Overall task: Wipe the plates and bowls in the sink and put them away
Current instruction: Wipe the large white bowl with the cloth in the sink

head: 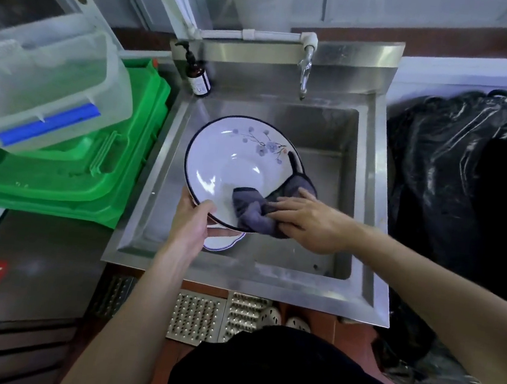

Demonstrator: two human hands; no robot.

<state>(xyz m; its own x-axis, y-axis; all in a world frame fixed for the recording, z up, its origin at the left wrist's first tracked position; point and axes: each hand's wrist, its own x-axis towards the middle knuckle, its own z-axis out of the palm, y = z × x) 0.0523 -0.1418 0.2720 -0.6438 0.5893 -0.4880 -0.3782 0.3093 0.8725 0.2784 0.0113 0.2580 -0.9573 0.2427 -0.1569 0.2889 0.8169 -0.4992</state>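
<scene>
Both hands (193, 226) (309, 222) work cloth (253, 212) on bowl (236, 161) over sink (369, 186).

Both hands reach forward, left hand (192, 226) curled gripping, right hand (307, 221) pressing down

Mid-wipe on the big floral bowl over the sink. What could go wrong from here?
1. The left hand grips the floral bowl by one rim only, tilted; pressure from the cloth under the right hand could lever it loose.
2. If it slips, it may drop onto the other dish below it in the sink and chip both.
3. The cloth's trailing end hangs over the far rim and might snag.
</scene>
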